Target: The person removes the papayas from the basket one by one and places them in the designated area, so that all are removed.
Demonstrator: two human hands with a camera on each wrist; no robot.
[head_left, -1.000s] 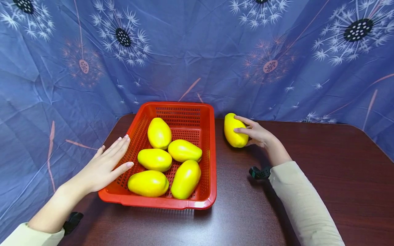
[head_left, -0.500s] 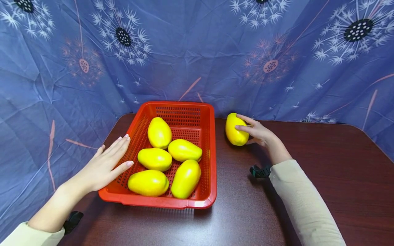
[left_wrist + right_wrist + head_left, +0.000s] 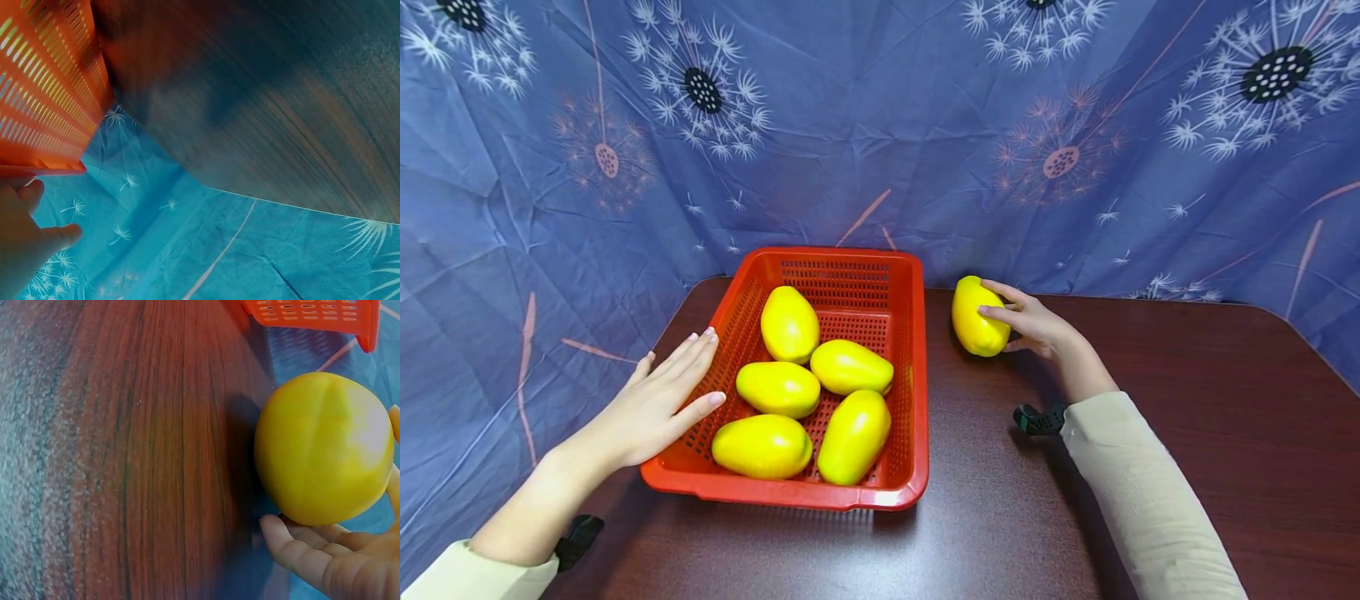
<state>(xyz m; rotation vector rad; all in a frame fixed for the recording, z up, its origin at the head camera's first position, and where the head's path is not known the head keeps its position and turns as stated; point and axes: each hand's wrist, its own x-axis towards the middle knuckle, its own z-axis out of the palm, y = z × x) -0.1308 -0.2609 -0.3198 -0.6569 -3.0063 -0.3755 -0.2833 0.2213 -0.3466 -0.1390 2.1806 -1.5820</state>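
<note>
My right hand (image 3: 1033, 323) holds a yellow mango (image 3: 977, 321) near the table's back edge, to the right of a red basket (image 3: 922, 375). Its fingers curve round the right side of the fruit. In the right wrist view the mango (image 3: 322, 450) looks large and smooth, with the thumb at its lower edge; some fingers are cut off or hidden behind it. On the basket's left rim rests my left hand (image 3: 655, 408), flat, with straight fingers and nothing held. Several more yellow mangoes lie inside the basket, one (image 3: 790, 325) at the back left.
A dark brown wooden table (image 3: 1195, 417) carries everything. Behind and to the left hangs a blue cloth (image 3: 865, 125) with dandelion prints, close to the table's back edge. Black wrist straps (image 3: 1037, 419) show at both wrists.
My right hand and the mango in it have shifted very slightly to the right. The left hand, the basket and the mangoes in it stay as they were.
</note>
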